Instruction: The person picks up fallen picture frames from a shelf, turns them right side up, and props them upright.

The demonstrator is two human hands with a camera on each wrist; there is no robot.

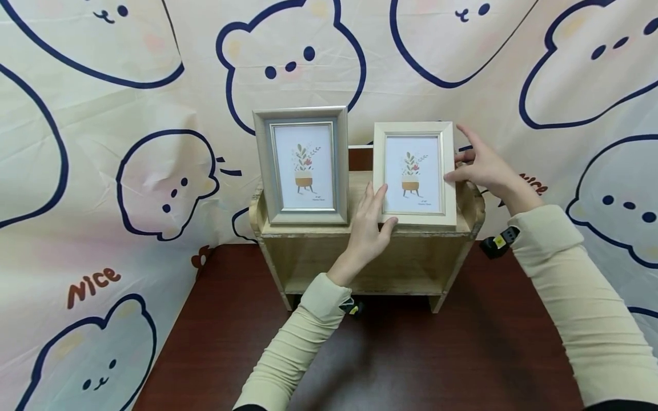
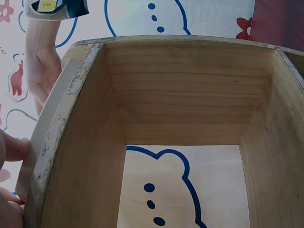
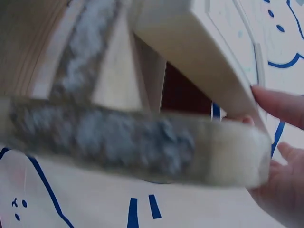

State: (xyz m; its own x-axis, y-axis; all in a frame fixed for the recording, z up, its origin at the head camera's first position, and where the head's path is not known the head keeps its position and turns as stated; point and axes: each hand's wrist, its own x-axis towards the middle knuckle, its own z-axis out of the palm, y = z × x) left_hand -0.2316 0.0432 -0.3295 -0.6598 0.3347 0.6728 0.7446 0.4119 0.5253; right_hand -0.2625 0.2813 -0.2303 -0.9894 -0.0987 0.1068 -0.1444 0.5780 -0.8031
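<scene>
A cream picture frame [image 1: 413, 194] with a potted-plant print stands leaning back on the top of a small wooden shelf [image 1: 411, 262]. My right hand [image 1: 488, 168] pinches its right side, thumb on the front and fingers behind the edge, the index finger raised. At the lower left corner, my left hand [image 1: 366, 231] touches the frame with fairly straight fingers, its thumb by the bottom edge. To the left stands a silver-grey picture frame [image 1: 303, 165] with the same print, apart from both hands. The right wrist view shows the cream frame's side [image 3: 204, 61] tilted above the shelf top.
Raised side panels [image 1: 475, 208] bound the shelf top. Beneath it is an open compartment [image 2: 190, 95]. The shelf stands on a dark red-brown table [image 1: 437, 354], against a cloth backdrop [image 1: 154, 114] with cartoon animals.
</scene>
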